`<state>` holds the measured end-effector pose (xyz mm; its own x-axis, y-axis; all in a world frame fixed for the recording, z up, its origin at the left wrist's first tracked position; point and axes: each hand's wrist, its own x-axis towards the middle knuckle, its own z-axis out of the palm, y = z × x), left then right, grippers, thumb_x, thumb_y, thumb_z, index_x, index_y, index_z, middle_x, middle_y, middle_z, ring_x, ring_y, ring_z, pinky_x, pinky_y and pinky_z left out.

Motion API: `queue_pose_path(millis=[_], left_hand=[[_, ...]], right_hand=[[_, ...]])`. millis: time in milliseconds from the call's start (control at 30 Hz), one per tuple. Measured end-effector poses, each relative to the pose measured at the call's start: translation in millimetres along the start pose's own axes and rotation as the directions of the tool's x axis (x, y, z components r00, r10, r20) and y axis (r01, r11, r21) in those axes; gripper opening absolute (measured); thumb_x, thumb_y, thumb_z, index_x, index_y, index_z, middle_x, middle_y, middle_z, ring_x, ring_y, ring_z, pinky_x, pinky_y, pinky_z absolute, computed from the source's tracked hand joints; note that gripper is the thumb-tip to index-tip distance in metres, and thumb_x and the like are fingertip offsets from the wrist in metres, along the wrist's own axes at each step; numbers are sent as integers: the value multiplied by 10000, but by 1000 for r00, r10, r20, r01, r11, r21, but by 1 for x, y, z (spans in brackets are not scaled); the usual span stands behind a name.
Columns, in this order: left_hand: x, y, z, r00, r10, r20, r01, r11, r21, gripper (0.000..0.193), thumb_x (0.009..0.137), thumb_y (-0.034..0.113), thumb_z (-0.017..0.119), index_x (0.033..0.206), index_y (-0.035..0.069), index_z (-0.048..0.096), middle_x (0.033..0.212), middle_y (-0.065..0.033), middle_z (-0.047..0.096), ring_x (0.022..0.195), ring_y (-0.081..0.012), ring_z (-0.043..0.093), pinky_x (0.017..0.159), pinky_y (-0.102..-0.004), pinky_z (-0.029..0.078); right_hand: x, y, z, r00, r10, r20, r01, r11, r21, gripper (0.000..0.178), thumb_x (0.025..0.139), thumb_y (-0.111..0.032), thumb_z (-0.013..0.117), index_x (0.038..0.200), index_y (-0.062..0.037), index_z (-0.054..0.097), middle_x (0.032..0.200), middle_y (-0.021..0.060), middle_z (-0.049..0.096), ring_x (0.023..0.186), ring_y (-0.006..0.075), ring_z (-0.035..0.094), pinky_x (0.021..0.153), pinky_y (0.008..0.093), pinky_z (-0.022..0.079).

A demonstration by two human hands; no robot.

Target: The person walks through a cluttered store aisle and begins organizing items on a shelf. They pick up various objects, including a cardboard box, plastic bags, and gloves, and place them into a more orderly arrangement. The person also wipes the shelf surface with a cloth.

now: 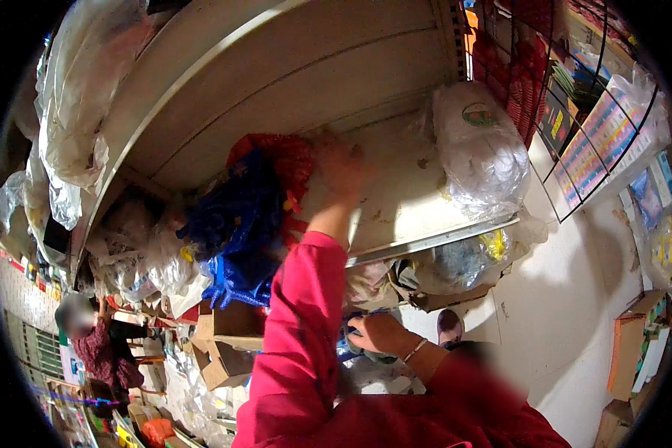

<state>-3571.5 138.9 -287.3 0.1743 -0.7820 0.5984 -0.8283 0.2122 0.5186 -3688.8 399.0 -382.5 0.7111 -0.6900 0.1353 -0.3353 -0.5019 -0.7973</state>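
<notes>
My left hand (341, 170) is raised on a pink-sleeved arm and lies on the pale metal shelf (396, 201). It is blurred, with its fingers apart, right beside a red mesh bundle (276, 160) and a blue mesh bundle (235, 224) that hang over the shelf's front edge. My right hand (377, 332), a thin bracelet on its wrist, is lower, under the shelf. Its fingers are curled around a small blue-green bundle (351, 347) that it mostly hides.
A full white plastic bag (479, 149) sits on the shelf to the right. A black wire rack (575, 112) with coloured packets stands at the far right. Clear plastic bags (75, 97) hang at the upper left. Cardboard boxes (224, 347) lie below. Another person (97, 340) is at the lower left.
</notes>
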Motion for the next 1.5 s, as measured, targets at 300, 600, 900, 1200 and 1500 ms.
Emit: queue_pose_path(millis=[300, 600, 900, 1200, 1500], left_hand=[[5, 32, -50, 888, -119, 445, 395, 694, -602, 710, 557, 17, 680, 1201, 58, 382, 1128, -104, 474, 1069, -267, 444, 906, -361, 378], [-52, 83, -113, 867, -25, 497, 486, 259, -835, 882, 470, -69, 750, 1238, 70, 339, 1171, -82, 449, 1101, -229, 431, 922, -317, 372], [-145, 81, -140, 511, 186, 839, 663, 535, -523, 584, 639, 117, 726, 1151, 35, 456, 1026, -45, 523, 964, -155, 486, 849, -282, 403], [-80, 60, -157, 631, -369, 683, 653, 728, -210, 512, 639, 183, 627, 1105, 27, 483, 941, -85, 564, 817, -177, 547, 686, -273, 454], [-24, -14, -129, 515, -608, 604, 676, 722, 150, 520, 669, 401, 666, 1098, 124, 567, 960, -98, 614, 856, -233, 581, 577, -341, 514]], right_hand=[[2, 7, 6, 998, -11, 60, 16, 996, -88, 337, 758, -338, 546, 933, -52, 578, 726, 173, 603, 669, 343, 592, 602, 429, 470], [7, 7, 1, 976, 78, 205, -44, 985, -166, 369, 773, -361, 503, 966, -51, 561, 800, 177, 606, 739, 340, 591, 651, 429, 468], [9, -6, -5, 952, 165, 257, -112, 972, -208, 309, 767, -326, 514, 894, -51, 576, 891, 159, 610, 840, 319, 588, 742, 419, 460], [7, 6, 6, 973, 61, 222, -6, 971, -240, 371, 760, -357, 551, 968, -51, 580, 818, 172, 613, 794, 326, 586, 712, 409, 460], [6, 7, 18, 979, 19, 201, 14, 987, -161, 303, 761, -332, 552, 868, -48, 555, 765, 161, 605, 728, 329, 593, 640, 450, 462]])
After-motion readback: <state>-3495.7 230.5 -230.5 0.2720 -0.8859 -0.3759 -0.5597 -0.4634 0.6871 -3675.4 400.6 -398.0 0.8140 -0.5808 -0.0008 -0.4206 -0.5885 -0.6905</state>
